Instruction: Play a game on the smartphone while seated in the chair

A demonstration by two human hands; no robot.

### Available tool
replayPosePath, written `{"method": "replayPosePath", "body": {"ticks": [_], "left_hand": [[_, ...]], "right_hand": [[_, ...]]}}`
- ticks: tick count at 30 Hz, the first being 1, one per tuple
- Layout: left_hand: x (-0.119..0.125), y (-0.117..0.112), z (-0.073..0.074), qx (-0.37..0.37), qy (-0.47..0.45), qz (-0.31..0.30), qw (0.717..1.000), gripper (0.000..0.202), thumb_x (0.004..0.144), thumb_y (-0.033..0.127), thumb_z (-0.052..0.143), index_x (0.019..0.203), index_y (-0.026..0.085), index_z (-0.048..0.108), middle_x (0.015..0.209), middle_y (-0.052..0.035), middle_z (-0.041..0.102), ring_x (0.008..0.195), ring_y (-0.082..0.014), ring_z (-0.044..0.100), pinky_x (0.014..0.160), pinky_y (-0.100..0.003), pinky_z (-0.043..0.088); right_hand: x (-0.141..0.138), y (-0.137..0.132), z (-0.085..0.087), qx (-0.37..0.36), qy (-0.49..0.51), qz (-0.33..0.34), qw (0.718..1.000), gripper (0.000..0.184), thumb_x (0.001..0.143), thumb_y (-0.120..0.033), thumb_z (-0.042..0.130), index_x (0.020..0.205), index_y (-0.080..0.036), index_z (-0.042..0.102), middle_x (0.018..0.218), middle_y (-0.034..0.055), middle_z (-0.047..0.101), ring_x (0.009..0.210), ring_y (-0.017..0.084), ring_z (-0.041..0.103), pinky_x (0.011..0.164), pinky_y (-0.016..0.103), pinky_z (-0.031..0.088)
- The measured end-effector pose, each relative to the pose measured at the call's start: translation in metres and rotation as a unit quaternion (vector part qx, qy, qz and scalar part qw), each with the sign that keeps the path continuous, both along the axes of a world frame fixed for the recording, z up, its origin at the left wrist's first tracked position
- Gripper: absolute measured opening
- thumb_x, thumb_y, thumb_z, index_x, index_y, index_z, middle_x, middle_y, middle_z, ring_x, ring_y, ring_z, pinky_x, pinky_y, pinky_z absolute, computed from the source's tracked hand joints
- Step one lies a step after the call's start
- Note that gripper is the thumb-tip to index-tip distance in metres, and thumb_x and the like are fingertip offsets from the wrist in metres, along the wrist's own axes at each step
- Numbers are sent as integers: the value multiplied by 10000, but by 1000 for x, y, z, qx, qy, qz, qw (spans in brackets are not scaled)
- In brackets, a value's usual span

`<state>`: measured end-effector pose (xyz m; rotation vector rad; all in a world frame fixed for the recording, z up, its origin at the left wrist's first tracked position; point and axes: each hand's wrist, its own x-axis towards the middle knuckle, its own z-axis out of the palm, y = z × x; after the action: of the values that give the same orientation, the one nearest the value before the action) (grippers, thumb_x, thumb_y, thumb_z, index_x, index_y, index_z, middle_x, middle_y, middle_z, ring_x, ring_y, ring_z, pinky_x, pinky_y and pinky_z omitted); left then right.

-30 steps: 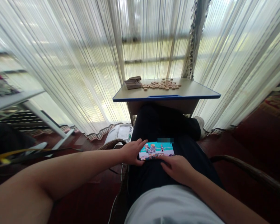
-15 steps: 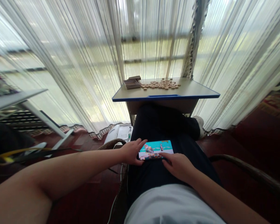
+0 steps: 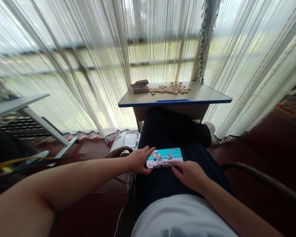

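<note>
A smartphone (image 3: 164, 157) lies sideways over my lap, its lit screen showing a cartoon game with a turquoise and white background. My left hand (image 3: 141, 160) grips the phone's left end, fingers along the top corner and thumb at the lower corner. At the lower right of the screen, the index finger of my right hand (image 3: 188, 172) is stretched out to the glass. Its thumb sits apart from that finger, near the phone's bottom edge. The remaining right fingers are curled and partly hidden beneath the hand.
Ahead stands a small blue-edged table (image 3: 204, 93) bearing scattered wooden discs (image 3: 174, 88) and a brown box (image 3: 139, 87). Sheer curtains (image 3: 88, 65) hang behind it. A white table (image 3: 19, 103) is at left, a white bin-like container (image 3: 124, 140) on the floor, and a curved chair arm (image 3: 261, 177) at right.
The figures on the phone screen have changed position, with more of them at left. My right index finger has shifted very slightly; the left hand keeps its hold. The left curtain's folds have moved.
</note>
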<state>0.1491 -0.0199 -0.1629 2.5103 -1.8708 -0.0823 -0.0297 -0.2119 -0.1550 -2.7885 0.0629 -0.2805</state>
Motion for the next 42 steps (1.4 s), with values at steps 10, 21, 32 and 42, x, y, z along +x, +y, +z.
{"method": "replayPosePath", "body": {"ticks": [10,21,32,42], "left_hand": [[1,0,0,8,-2,1,1000,999,626,551,598,1383,124,107,1185,-125,381,961,-263,500,812,-347,438],[0,0,0,-4,-3,-1,1000,996,619,550,601,1383,117,131,1167,-120,400,922,-260,512,789,-342,449],[-1,1,3,-4,5,2,1000,981,620,527,604,1380,121,136,1167,-121,405,930,-258,514,784,-339,451],[1,0,-1,-7,-6,-5,1000,1004,616,562,600,1385,112,136,1149,-116,416,913,-258,518,779,-339,458]], "right_hand": [[3,-4,2,4,7,8,1000,293,863,-358,407,1005,-306,658,859,-6,670,728,136,625,634,215,416],[4,-3,0,0,14,-10,1000,339,874,-405,371,1093,-317,614,821,6,667,675,137,605,590,224,375],[4,1,-4,2,23,27,999,343,841,-345,433,1150,-303,577,738,1,644,580,105,546,556,207,328],[4,-2,-4,20,-15,12,1000,334,858,-358,415,1123,-274,601,661,-6,620,559,98,540,545,212,324]]}}
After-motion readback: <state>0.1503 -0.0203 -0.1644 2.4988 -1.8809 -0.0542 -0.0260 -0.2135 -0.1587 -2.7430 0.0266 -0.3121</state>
